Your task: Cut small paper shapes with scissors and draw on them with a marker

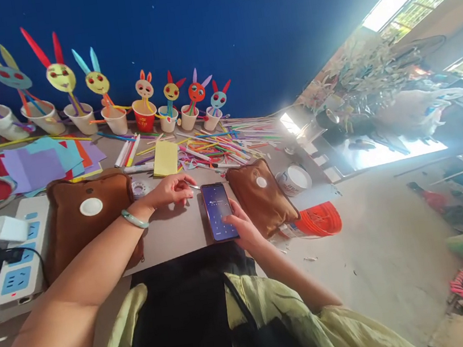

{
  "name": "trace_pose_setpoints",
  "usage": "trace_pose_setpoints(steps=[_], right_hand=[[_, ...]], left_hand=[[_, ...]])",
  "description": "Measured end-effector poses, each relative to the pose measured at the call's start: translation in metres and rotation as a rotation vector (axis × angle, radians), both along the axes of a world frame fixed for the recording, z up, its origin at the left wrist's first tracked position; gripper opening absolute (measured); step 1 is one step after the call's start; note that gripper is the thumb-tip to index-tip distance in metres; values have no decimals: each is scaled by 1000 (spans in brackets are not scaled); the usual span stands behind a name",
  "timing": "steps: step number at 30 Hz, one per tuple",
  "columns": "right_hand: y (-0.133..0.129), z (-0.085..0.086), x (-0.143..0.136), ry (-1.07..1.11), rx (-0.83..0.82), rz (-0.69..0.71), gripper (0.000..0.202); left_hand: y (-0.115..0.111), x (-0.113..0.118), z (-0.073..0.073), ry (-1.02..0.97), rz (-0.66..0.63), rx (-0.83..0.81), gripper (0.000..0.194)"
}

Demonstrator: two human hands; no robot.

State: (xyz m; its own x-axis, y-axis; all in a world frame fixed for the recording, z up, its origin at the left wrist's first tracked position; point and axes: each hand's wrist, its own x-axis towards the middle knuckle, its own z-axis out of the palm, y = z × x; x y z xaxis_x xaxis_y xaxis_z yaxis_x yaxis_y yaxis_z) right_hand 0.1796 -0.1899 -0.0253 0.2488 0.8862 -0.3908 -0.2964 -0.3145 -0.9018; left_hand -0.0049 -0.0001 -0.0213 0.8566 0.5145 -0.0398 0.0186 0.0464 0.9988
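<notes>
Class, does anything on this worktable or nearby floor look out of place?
Yes: pale scraps lie on the floor near the orange container, as if dropped, and thin coloured sticks form a crisscrossed heap, untidy beside the neat row of cups. The phone in the right hand seems fine.

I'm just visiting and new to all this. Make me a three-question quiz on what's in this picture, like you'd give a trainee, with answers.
1. What does the right hand hold?
a) a marker
b) a phone
c) a sheet of paper

2. True or false: every cup in the row of long-eared figures is white.

3. Fill in: on the wrist of the left hand is a pale ____.

Key:
1. b
2. False; there is a red cup in the row.
3. bracelet
</notes>
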Motion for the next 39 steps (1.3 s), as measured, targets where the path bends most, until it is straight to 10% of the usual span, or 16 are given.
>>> trace_pose_setpoints(steps=[24,39], right_hand=[[-10,7,-1,-56,54,405,62],[-17,14,11,-828,45,462,49]], left_hand=[[5,2,-2,-53,245,55,25],[9,3,-9,-65,302,90,25]])
